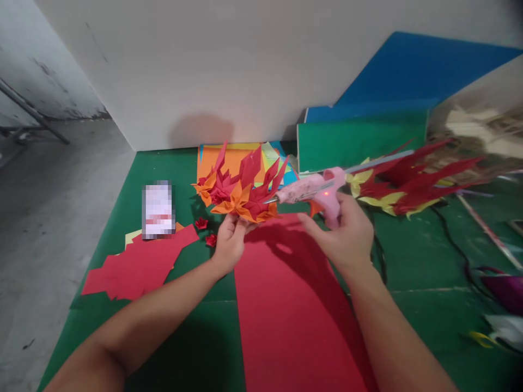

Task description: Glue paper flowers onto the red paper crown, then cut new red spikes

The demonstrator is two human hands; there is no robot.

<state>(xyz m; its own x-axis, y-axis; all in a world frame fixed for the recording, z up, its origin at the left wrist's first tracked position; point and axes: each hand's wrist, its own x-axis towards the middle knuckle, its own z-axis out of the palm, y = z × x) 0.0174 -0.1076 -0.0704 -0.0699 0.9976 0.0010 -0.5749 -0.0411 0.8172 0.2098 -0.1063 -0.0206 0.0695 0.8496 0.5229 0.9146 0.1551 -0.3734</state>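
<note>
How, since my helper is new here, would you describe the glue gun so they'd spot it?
On the green table lies a long red sheet. Near it, the right hand holds the gun. Unlike the flowers at its tip, it's pale pink with a glowing light.

- We lose some fingertips of our left hand [229, 245] beneath the paper flowers [237, 199].
- Our right hand [354, 234] hides part of the pink glue gun [304, 188].
- We cannot read the pixelated screen [158, 211].
- The bottom edge cuts off our long red sheet [294, 316].
- We find the purple object [504, 291] blurred and cut off at right.
</note>
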